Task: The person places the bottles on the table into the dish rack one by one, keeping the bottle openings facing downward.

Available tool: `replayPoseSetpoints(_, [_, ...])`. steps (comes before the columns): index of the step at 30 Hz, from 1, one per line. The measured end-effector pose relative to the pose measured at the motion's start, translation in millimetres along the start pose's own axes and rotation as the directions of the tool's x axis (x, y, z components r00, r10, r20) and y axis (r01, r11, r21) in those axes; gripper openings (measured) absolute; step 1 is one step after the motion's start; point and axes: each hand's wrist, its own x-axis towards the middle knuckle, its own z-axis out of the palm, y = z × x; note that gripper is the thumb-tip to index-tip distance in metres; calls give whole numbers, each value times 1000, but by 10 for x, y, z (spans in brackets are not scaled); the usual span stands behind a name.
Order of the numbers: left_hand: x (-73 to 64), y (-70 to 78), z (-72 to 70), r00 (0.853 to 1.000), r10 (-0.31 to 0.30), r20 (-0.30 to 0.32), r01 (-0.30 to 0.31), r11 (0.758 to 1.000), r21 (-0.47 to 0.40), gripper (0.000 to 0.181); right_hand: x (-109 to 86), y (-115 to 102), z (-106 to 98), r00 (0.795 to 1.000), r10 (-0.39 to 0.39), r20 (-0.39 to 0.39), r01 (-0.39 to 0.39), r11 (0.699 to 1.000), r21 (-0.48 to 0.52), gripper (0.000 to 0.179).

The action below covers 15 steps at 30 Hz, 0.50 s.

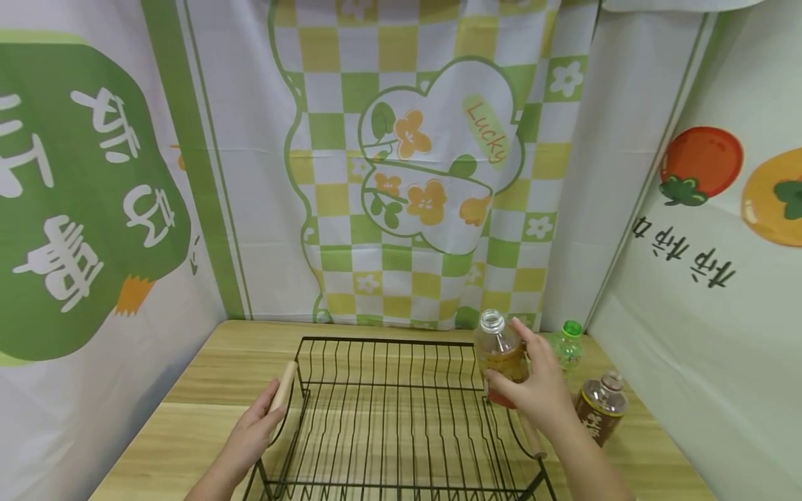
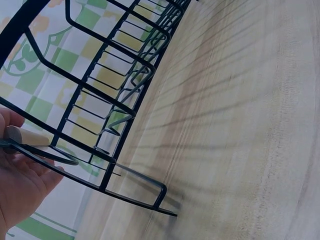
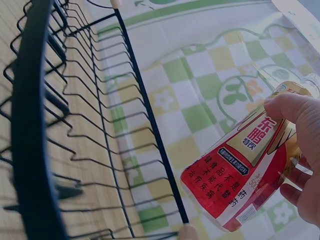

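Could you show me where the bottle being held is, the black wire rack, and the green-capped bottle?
held bottle [image 1: 499, 351]: head view, on its amber body.
black wire rack [image 1: 388, 417]: head view, on the floor wires.
green-capped bottle [image 1: 571, 328]: head view, on its cap.

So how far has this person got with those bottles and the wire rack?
Early on, it seems. Done: nothing lies in the black wire dish rack yet. In hand: the right hand holds an uncapped clear bottle of amber drink with a red label by the rack's right edge, while the left hand grips the rack's wooden handle. Left: a green-capped bottle and a brown bottle wait on the wooden table.
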Motion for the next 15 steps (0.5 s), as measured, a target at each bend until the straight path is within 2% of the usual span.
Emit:
replayPoseSetpoints(9, [-17,50,-2,999,53,-5,-53,998,34,67,-19,-88,270,998,-26,65,24,999,31,88])
replayPoseSetpoints(15, [-30,223,6,995,103,-19,-100,990,101,72,-32,-123,453,995,-45,92,43,999,26,89])
